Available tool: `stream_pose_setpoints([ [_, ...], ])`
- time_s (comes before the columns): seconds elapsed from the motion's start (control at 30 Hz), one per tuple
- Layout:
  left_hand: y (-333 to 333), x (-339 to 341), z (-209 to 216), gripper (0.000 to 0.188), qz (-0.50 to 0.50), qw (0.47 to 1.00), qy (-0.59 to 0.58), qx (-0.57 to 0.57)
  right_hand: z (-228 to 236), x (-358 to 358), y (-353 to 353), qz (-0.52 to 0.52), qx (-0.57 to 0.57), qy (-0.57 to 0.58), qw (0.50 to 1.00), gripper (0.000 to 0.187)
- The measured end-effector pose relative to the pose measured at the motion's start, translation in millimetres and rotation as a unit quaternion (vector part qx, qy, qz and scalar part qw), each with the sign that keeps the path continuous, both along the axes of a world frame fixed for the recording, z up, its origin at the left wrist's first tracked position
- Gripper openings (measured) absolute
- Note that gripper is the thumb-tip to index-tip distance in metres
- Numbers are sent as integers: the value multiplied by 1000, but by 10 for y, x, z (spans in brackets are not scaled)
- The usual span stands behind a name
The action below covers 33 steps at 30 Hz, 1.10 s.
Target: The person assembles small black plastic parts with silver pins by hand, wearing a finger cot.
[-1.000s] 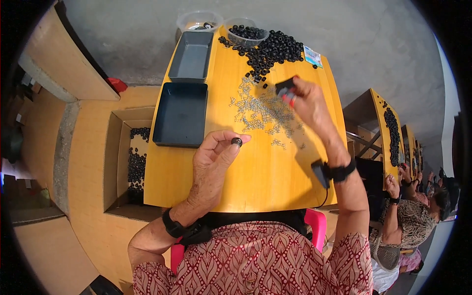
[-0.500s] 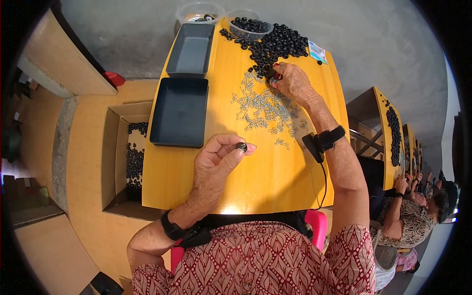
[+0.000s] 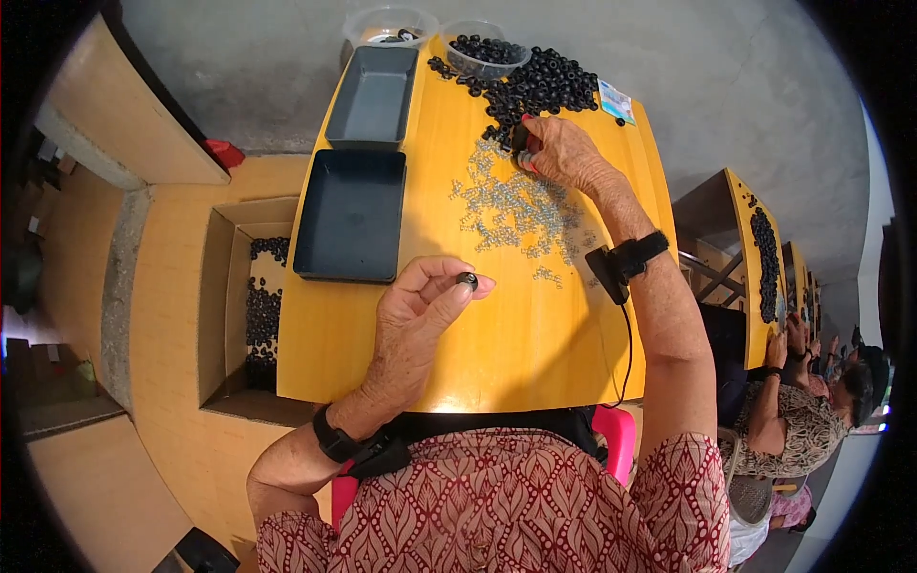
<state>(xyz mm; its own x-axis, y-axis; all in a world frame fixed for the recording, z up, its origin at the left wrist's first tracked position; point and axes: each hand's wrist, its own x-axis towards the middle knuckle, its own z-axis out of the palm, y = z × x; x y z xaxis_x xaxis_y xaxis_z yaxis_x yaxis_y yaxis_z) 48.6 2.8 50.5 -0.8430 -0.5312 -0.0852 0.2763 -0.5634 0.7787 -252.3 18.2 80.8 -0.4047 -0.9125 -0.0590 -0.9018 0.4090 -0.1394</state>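
Note:
Over the near part of the yellow table (image 3: 334,353), my left hand (image 3: 411,320) pinches a small round black piece (image 3: 467,280) between thumb and fingers. Farther off, my right hand (image 3: 573,160) is closed around a red-and-black hand tool (image 3: 522,143), whose exact kind is mostly hidden by the fingers. The tool sits where a pile of black round pieces (image 3: 549,84) meets a scatter of small silvery metal parts (image 3: 516,215). Whether its tip touches any of them cannot be seen.
A grey tray (image 3: 373,100) and a black tray (image 3: 349,215) line the table's left side. Clear bowls (image 3: 487,69) stand at the far edge, near a printed card (image 3: 616,102). A cardboard box (image 3: 218,325) with black pieces sits at lower left. Other people (image 3: 798,420) work at tables to the right.
My right hand has shifted slightly left with the red-and-black tool, around the edge of the black pile. My left hand stays almost still, holding the black piece.

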Motion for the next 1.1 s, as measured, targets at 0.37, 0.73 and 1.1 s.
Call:
stream_pose_setpoints([
  [0.37,-19,-12,3,16,-2,1000,-7,5,-28,0,-1,6,-43,-2,999,28],
  [0.73,13,-2,-15,16,-1,1000,-8,9,32,55,161,-54,-58,-6,997,29],
  [1.1,-51,-10,-158,19,-15,999,20,-25,295,1027,1320,88,-120,-25,989,24],
])
